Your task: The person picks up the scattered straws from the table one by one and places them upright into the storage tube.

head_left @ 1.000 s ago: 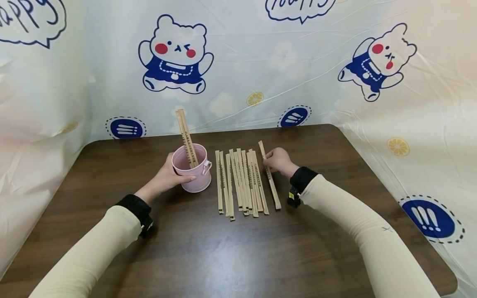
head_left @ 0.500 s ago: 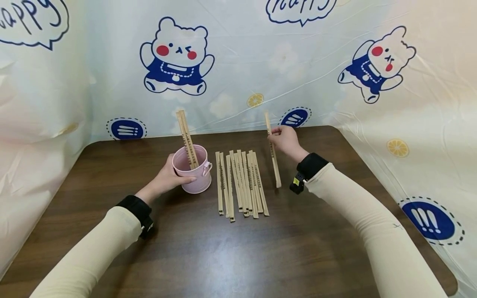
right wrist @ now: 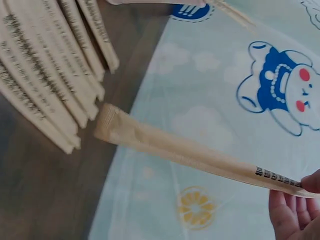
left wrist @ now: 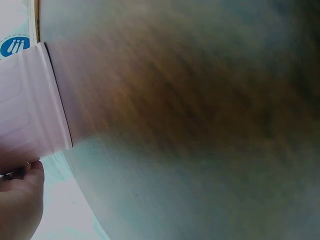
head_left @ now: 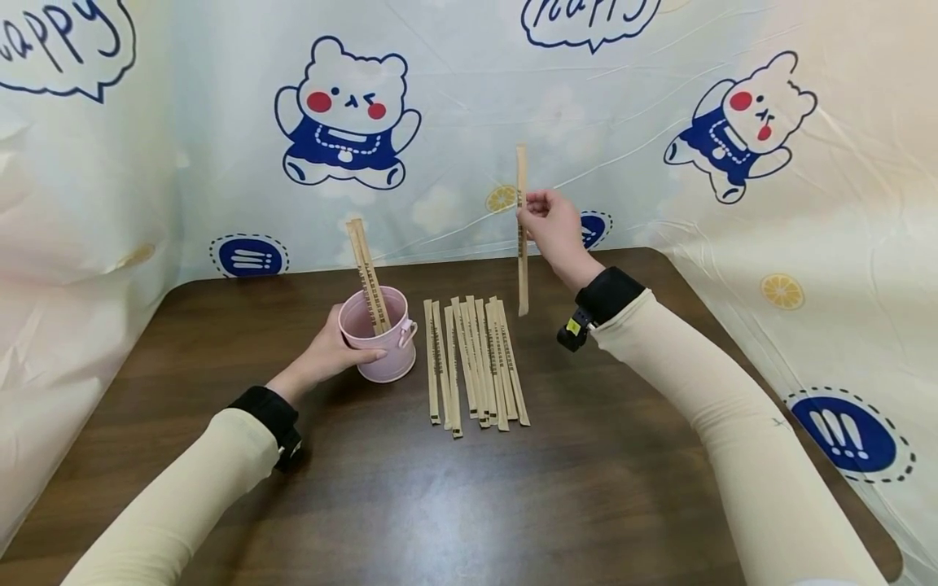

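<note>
My left hand (head_left: 322, 356) grips a small pink bucket (head_left: 388, 360) from its left side, the thumb lying across the front. A few slim paper-wrapped sticks (head_left: 369, 268) lean inside it, their tops above the rim. In the left wrist view the bucket's wall (left wrist: 30, 110) fills the left edge. My right hand (head_left: 557, 229) pinches one kraft-paper-wrapped stick (head_left: 523, 273), held upright in the air beyond the row. The right wrist view shows this wrapped stick (right wrist: 195, 157) with a crimped end and dark print; what is inside is hidden.
Several more wrapped sticks (head_left: 479, 362) lie roughly side by side on the brown wooden table (head_left: 366, 496), right of the bucket. Behind the table hangs a cloth (head_left: 469, 106) with cartoon bears. Black cameras, one at the right wrist (head_left: 574, 330), are strapped over pale sleeves.
The right hand has raised one wrapped stick off the table at the row's right side, moving it upward and away and turning it upright. My left hand and the bucket have stayed put.
</note>
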Action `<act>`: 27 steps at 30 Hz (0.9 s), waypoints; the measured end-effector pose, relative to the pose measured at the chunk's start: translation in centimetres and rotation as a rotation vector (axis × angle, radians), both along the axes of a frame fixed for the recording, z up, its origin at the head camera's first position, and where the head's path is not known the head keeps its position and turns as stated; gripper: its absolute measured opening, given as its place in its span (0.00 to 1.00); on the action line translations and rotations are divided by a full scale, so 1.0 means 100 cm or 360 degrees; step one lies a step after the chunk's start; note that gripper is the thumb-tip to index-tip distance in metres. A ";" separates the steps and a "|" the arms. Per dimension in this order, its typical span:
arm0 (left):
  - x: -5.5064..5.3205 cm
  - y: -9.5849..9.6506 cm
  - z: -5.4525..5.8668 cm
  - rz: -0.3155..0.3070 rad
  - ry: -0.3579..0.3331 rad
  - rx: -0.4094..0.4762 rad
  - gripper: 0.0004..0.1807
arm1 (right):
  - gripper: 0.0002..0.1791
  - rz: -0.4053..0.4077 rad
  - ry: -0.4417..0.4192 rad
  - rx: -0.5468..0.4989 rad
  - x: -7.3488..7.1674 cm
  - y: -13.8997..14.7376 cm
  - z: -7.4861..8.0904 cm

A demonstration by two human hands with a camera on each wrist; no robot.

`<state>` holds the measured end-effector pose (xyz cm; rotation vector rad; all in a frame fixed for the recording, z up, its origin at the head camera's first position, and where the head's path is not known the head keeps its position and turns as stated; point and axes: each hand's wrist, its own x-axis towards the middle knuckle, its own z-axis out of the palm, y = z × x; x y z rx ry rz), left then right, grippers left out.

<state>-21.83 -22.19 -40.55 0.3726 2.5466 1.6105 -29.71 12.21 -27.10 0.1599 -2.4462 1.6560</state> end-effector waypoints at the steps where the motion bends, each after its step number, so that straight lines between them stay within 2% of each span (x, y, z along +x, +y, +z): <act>1: 0.000 0.000 0.000 0.0002 -0.0002 0.0001 0.51 | 0.18 0.0002 0.0036 -0.0017 0.000 -0.003 0.003; 9: 0.001 0.000 0.000 -0.0019 0.0007 0.0011 0.52 | 0.17 0.0060 0.0248 -0.0156 -0.002 -0.027 0.017; 23: -0.002 0.000 -0.003 -0.0031 0.0023 0.0023 0.53 | 0.17 0.0220 0.0265 -0.0293 0.004 -0.074 0.029; 27: -0.002 0.000 -0.003 -0.0027 0.0024 0.0014 0.53 | 0.16 0.0240 0.0322 -0.0340 0.007 -0.090 0.029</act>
